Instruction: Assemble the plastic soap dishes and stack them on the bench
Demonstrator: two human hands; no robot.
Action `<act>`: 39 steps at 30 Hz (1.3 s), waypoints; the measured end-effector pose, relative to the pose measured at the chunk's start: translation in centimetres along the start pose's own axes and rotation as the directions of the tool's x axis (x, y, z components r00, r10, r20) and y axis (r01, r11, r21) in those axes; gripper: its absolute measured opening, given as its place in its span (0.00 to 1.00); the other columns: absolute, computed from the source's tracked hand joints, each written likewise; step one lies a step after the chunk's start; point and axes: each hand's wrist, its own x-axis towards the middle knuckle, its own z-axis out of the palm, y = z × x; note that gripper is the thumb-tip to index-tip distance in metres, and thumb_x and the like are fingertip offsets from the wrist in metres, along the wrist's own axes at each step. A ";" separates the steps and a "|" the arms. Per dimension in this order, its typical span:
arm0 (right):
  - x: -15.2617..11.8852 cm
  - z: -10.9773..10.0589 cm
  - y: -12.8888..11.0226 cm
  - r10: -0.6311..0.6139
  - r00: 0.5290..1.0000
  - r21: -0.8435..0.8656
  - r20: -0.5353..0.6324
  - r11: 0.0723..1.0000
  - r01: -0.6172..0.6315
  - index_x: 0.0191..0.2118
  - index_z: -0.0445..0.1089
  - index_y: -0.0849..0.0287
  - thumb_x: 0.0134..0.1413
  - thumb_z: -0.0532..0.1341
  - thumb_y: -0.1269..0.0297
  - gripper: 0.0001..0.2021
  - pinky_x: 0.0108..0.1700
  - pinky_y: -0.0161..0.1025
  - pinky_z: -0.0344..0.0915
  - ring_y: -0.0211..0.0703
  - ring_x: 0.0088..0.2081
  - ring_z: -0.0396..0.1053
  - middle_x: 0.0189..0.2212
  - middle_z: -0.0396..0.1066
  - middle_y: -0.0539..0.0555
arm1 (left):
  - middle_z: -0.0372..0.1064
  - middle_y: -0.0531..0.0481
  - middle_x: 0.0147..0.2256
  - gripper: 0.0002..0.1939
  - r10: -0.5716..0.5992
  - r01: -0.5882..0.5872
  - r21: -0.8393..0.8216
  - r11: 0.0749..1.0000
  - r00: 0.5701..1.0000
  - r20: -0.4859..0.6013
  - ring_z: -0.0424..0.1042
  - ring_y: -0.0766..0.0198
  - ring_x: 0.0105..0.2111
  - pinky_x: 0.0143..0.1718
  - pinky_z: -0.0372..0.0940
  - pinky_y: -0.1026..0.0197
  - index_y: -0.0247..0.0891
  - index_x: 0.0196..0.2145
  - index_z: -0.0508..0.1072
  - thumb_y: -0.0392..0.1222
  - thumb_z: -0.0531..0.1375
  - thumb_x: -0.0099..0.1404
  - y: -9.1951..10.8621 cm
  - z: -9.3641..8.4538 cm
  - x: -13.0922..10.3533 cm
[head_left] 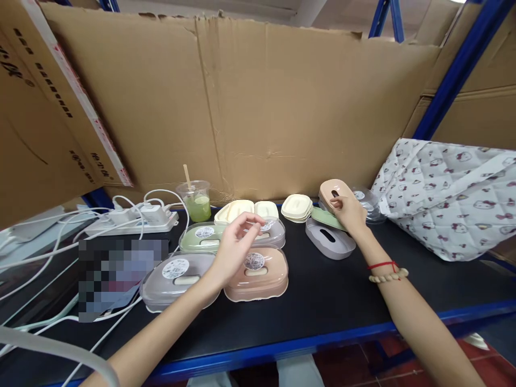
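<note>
My left hand [237,242] hovers with loosely curled fingers over several lidded oval boxes: a green one [193,236], a grey one [276,231], a pink one [262,279] and a larger-looking grey one [161,282]. Nothing shows in its fingers. At the right, my right hand [349,209] has its fingers closed at a pink oval cover [334,189], beside a green cover [324,217]. A grey oval cover with a slot [322,242] lies just in front. Stacked cream pieces [297,207] stand left of these covers.
Behind are more cream pieces [237,208], a cup of green drink [199,207] and a cardboard wall [282,107]. A power strip [137,226] with cables is at left. Clear lids [368,201] and a patterned bag [447,199] are at right.
</note>
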 end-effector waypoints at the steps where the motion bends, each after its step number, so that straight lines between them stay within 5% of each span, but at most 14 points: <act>1: 0.0 -0.1 0.0 0.007 1.000 0.007 0.001 1.000 -0.007 0.41 0.74 0.57 0.48 0.55 0.75 0.16 0.43 0.42 0.66 0.50 0.46 0.71 0.40 0.76 0.56 | 0.68 0.52 0.31 0.07 -0.024 0.024 -0.024 0.999 1.000 0.004 0.68 0.65 0.30 0.33 0.62 0.61 0.39 0.29 0.68 0.44 0.54 0.57 0.0 0.0 0.0; 10: -0.2 0.0 -0.9 -0.027 0.999 0.064 -0.034 0.998 0.029 0.35 0.76 0.57 0.49 0.59 0.61 0.10 0.40 0.41 0.65 0.50 0.40 0.71 0.35 0.76 0.56 | 0.66 0.53 0.29 0.06 -0.075 0.073 -0.108 0.991 0.997 -0.010 0.66 0.66 0.28 0.29 0.61 0.63 0.39 0.25 0.68 0.43 0.55 0.55 0.3 0.0 -0.1; 14: -0.2 0.9 -0.9 -0.119 0.987 0.031 -0.109 0.992 0.123 0.35 0.75 0.58 0.44 0.61 0.63 0.11 0.46 0.46 0.62 0.53 0.44 0.68 0.39 0.73 0.59 | 0.66 0.53 0.29 0.07 -0.104 0.101 -0.164 0.981 0.994 -0.013 0.65 0.67 0.27 0.28 0.61 0.65 0.38 0.24 0.69 0.43 0.56 0.54 0.3 0.1 0.0; 21: 0.9 2.7 0.9 0.062 0.990 0.106 -0.130 0.993 -0.048 0.54 0.63 0.58 0.34 0.66 0.56 0.35 0.51 0.58 0.55 0.68 0.59 0.49 0.58 0.54 0.66 | 0.67 0.53 0.28 0.07 -0.145 0.140 -0.235 0.962 0.989 -0.006 0.66 0.67 0.26 0.27 0.60 0.65 0.38 0.23 0.69 0.43 0.57 0.52 0.1 0.3 0.0; 26: 2.6 3.4 3.7 0.117 0.977 0.216 -0.177 0.973 -0.077 0.57 0.57 0.64 0.26 0.69 0.60 0.45 0.51 0.54 0.57 0.64 0.55 0.56 0.53 0.60 0.67 | 0.66 0.53 0.28 0.07 -0.169 0.163 -0.262 0.951 0.986 -0.002 0.65 0.68 0.26 0.26 0.60 0.65 0.37 0.23 0.69 0.44 0.58 0.51 0.2 0.3 -0.1; 34: 3.3 4.3 5.3 0.035 0.958 0.300 -0.284 0.952 0.055 0.36 0.74 0.60 0.29 0.68 0.52 0.23 0.46 0.51 0.62 0.56 0.42 0.66 0.37 0.65 0.59 | 0.67 0.53 0.28 0.07 -0.190 0.184 -0.283 0.941 0.982 0.007 0.66 0.68 0.25 0.25 0.60 0.66 0.37 0.23 0.69 0.43 0.58 0.51 0.1 0.1 0.2; 39: 2.5 2.9 2.8 0.029 0.854 0.353 -0.520 0.918 0.184 0.35 0.74 0.59 0.35 0.66 0.52 0.20 0.48 0.51 0.61 0.56 0.45 0.64 0.39 0.63 0.59 | 0.69 0.52 0.28 0.09 -0.225 0.218 -0.313 0.925 0.974 0.015 0.68 0.68 0.24 0.25 0.60 0.66 0.37 0.30 0.71 0.43 0.59 0.52 0.1 0.1 0.3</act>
